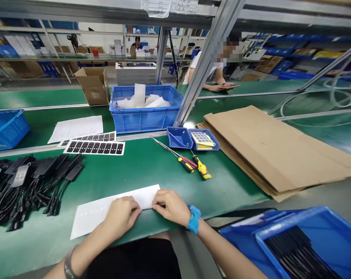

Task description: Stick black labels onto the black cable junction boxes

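A long white sheet (89,217) lies at a slant on the green bench in front of me, with faint rows of pale marks on its left part. My left hand (123,213) rests over its middle, fingers curled and thumb pinching at the near edge. At the sheet's right end my right hand (172,207), with a blue band at the wrist, also pinches the near edge. A thin dark line shows along the edge between the two hands; what it is I cannot make out. The fingertips partly hide the sheet there.
Black cabled adapters (44,182) pile up at left. Behind the sheet lie label strips (95,147), screwdrivers (203,168) and small blue trays (179,137). Flat cardboard (274,147) is stacked right, above a blue bin (332,240). A co-worker (218,66) leans on the far bench.
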The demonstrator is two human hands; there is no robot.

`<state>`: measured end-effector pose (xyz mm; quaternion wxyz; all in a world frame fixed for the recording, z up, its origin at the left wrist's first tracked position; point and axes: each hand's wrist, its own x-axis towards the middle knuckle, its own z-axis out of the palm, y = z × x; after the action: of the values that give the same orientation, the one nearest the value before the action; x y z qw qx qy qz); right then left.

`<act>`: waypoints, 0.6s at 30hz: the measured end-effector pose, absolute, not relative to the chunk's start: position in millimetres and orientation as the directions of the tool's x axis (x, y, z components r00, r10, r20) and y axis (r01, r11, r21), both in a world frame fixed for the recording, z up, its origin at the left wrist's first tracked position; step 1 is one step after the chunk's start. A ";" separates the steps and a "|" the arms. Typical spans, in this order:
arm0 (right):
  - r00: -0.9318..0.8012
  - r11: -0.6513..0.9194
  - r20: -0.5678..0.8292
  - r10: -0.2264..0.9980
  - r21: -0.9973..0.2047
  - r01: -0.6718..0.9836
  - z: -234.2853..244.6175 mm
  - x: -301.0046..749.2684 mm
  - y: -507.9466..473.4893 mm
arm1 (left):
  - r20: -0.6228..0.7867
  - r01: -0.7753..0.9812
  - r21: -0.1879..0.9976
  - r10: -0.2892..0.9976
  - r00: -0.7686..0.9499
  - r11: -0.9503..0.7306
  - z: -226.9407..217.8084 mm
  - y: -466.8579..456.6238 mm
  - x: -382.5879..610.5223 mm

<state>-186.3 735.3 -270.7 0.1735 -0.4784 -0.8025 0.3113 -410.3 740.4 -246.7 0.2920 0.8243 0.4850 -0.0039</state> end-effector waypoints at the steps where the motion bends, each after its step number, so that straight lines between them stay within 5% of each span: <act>1: -0.476 0.306 -0.079 0.876 -0.671 0.675 -265.9 -187.2 739.2 | -0.330 0.804 0.516 0.797 0.506 -0.296 -244.8 745.1 -410.7; 5: -0.473 0.230 -0.258 0.843 -0.622 0.749 -251.9 -191.5 753.1 | -0.417 0.820 0.537 0.782 0.463 -0.199 -243.0 756.7 -409.0; 10: -0.426 0.229 -0.349 0.835 -0.484 0.845 -246.3 -197.3 766.0 | -0.396 0.870 0.383 0.796 0.458 -0.310 -243.4 754.9 -403.3; 18: -0.536 0.286 -0.421 0.732 -0.523 0.803 -243.1 -195.0 779.5 | -0.415 0.835 0.451 0.754 0.509 -0.315 -242.9 758.5 -406.8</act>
<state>-195.0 779.5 -243.1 -0.0495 -0.4793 -0.8004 0.3566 -406.8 758.5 -242.9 0.3176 0.8084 0.4915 -0.0638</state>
